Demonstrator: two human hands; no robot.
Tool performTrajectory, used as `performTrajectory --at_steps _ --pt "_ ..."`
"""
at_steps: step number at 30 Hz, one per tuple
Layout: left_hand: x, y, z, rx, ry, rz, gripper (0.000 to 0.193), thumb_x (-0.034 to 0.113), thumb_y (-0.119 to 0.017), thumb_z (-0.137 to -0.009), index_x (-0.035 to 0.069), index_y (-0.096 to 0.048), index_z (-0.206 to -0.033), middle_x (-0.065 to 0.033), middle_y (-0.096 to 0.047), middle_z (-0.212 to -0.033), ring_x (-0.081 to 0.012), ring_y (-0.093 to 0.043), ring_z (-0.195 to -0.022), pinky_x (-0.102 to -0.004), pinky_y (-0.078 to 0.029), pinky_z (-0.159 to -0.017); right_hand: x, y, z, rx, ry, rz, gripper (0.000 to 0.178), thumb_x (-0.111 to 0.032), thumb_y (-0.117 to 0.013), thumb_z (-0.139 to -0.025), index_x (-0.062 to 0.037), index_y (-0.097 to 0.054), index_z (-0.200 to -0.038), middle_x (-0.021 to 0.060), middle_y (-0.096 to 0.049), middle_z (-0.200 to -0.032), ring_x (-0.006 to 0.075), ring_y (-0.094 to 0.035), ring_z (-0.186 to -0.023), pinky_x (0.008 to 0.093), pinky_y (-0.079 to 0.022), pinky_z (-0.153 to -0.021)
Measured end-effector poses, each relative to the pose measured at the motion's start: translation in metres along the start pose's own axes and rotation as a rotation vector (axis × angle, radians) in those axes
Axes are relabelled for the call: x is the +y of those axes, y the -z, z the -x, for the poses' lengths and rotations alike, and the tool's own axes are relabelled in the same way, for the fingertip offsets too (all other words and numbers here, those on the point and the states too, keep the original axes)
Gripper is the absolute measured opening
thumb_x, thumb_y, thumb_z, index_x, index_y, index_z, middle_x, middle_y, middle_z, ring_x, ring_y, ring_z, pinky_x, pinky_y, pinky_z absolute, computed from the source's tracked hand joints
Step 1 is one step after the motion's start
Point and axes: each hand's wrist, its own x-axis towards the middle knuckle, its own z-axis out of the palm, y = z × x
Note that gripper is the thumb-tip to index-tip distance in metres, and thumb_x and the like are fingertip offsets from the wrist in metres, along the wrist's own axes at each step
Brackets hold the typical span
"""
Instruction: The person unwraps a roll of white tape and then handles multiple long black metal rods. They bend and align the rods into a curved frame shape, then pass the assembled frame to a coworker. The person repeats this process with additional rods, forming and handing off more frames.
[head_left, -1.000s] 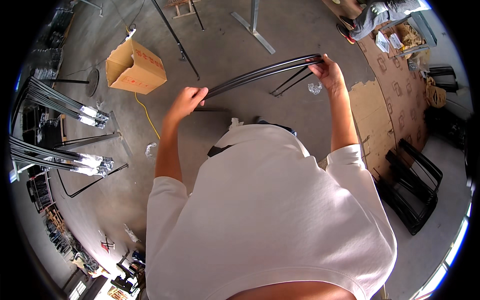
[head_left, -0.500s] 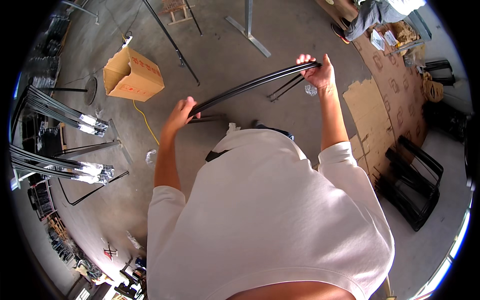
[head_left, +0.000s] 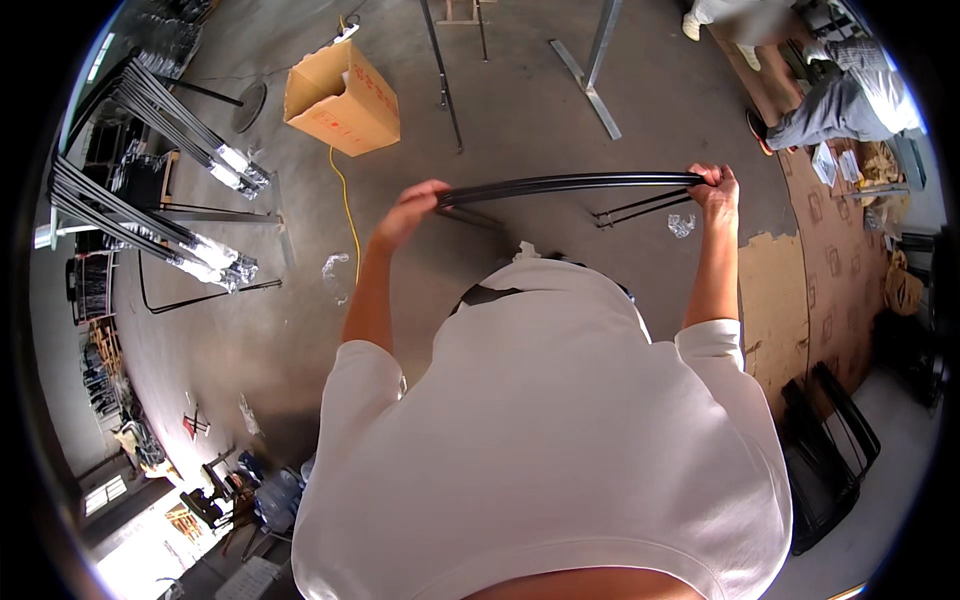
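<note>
While grey concrete floor (head_left: 520, 110) fills most of the scene, rod bundles (head_left: 145, 228) take up the left side, thin and black, right-hand ends wrapped in clear plastic. Brown cardboard box (head_left: 368, 112) stands on the floor, far left, top open.

Next, the black bars (head_left: 570, 182): a few, side by side, running left to right between the two hands, in the air above the floor, apart from the box. Exact count unclear. Probably stiff, fairly light, smooth enough to slip a bit, not fragile; slight bow could be just the lens. Long, so best held at both ends; one mid grip would likely let them swing or fan out.

Left hand (head_left: 411, 205) has the left end, right hand (head_left: 716, 188) the right end. Left fingers curled round the bars, hardly any gap, thumb contact hard to see. Right fingers bent over the bars, spread only about their thickness. Both grasping, neither released.

Smallest: plastic scrap (head_left: 681, 226) on the floor below the right hand, untouched.
</note>
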Motion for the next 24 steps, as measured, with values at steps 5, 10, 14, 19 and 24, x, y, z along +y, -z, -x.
performTrajectory --at_steps 5,10,14,19,24 --pt "-0.011 -0.034 0.001 0.300 -0.059 -0.716 0.020 0.005 -0.044 -0.080 0.003 -0.051 -0.099 -0.0085 -0.058 -0.089 -0.0179 -0.055 -0.084 -0.0280 -0.041 -0.077 -0.001 -0.001 -0.003 -0.051 -0.034 -0.055 0.043 -0.035 -0.026 -0.089 -0.0130 -0.020 -0.053 -0.0018 -0.016 -0.044 0.0125 -0.017 -0.039 0.0278 -0.024 -0.043" --pt "-0.034 -0.065 -0.018 0.742 -0.371 -0.604 0.023 0.003 -0.040 -0.081 0.003 -0.050 -0.101 -0.0127 -0.059 -0.094 -0.0210 -0.057 -0.091 -0.0302 -0.041 -0.081 0.002 0.009 -0.001 -0.231 0.024 -0.012 0.051 -0.045 -0.021 -0.087 -0.0074 -0.033 -0.056 0.0030 -0.026 -0.043 0.0181 -0.029 -0.042 0.0392 -0.038 -0.058" --pt "-0.031 -0.068 -0.022 0.811 -0.467 -0.575 0.027 -0.002 -0.036 -0.077 0.000 -0.050 -0.099 -0.0145 -0.058 -0.093 -0.0235 -0.055 -0.092 -0.0306 -0.041 -0.081 0.006 0.015 0.007 -0.530 -0.149 -0.145 0.072 -0.056 -0.019 -0.081 0.0098 -0.042 -0.099 0.0206 -0.052 -0.093 0.0329 -0.050 -0.087 0.0483 -0.034 -0.086" --pt "-0.041 -0.066 -0.021 0.843 -0.397 -0.551 0.025 -0.005 -0.035 -0.071 0.001 -0.050 -0.090 -0.0117 -0.056 -0.081 -0.0227 -0.054 -0.078 -0.0291 -0.041 -0.075 0.012 0.001 0.025 -0.305 -0.066 -0.210 0.061 -0.052 -0.030 -0.083 0.0065 -0.044 -0.094 0.0162 -0.052 -0.087 0.0297 -0.050 -0.082 0.0479 -0.034 -0.085" --pt "-0.050 -0.064 -0.017 0.876 -0.448 -0.625 0.017 -0.009 -0.031 -0.068 0.002 -0.042 -0.074 -0.0123 -0.054 -0.075 -0.0226 -0.052 -0.071 -0.0288 -0.042 -0.068 0.003 0.016 0.007 -0.104 0.021 0.022 0.047 -0.032 -0.043 -0.085 -0.0149 -0.016 -0.051 -0.0016 -0.012 -0.043 0.0132 -0.012 -0.040 0.0286 -0.027 -0.046"
